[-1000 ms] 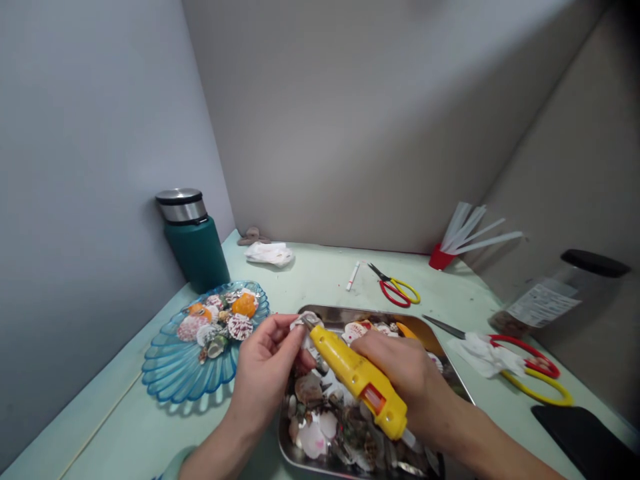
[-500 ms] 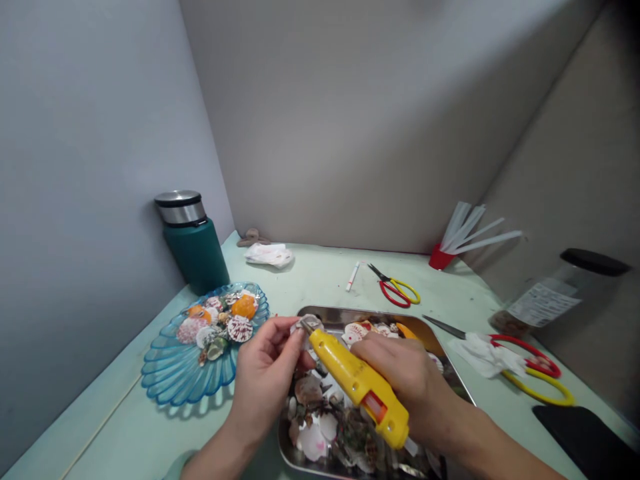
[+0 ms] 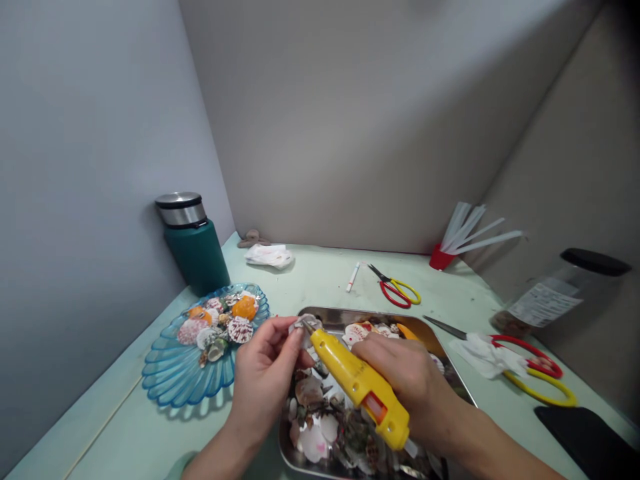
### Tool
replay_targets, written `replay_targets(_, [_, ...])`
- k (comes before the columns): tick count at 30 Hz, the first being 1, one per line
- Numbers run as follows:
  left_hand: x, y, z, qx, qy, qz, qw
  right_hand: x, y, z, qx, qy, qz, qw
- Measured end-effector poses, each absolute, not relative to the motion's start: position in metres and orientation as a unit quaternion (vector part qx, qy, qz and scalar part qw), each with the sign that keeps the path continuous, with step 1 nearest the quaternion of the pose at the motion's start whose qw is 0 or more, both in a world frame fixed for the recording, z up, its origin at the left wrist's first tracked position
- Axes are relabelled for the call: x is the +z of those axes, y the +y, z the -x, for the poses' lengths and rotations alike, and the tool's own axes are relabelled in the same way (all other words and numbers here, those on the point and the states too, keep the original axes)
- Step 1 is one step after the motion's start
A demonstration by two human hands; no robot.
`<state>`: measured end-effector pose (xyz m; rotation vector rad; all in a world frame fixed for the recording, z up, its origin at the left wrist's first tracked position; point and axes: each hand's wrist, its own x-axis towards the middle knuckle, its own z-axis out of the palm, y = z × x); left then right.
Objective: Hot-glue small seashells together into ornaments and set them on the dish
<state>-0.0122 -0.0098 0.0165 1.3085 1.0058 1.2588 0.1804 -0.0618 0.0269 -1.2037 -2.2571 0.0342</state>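
Observation:
Between thumb and fingers, my left hand (image 3: 267,367) pinches a small pale seashell (image 3: 314,321), partly hidden by the fingers and the nozzle. My right hand (image 3: 405,373) is wrapped round a yellow hot glue gun (image 3: 360,387), its metal tip at the shell; whether it touches I cannot tell. Beneath both hands lies a metal tray (image 3: 463,387) of mixed seashells, including a white one (image 3: 315,443). To the left, a blue scalloped glass dish (image 3: 183,377) holds several shells, among them an orange one (image 3: 245,307).
A green bottle (image 3: 197,257) stands behind the dish. Small scissors (image 3: 395,290) and a white marker (image 3: 353,277) lie behind the tray. On the right are large scissors (image 3: 545,360) with tissue (image 3: 483,353), a jar (image 3: 545,300), a red cup (image 3: 442,257) of glue sticks and a black object (image 3: 585,437).
The glue gun's tip has shifted very slightly at the shell. Both hands keep their grip and almost the same position.

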Motion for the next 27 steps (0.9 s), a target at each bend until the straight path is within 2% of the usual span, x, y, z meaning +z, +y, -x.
replay_targets(27, [0.0187,-0.0120,0.0108,0.528,0.410,-0.534,0.518,0.0252,-0.0642,-0.1794,0.020,-0.844,0.451,0.288])
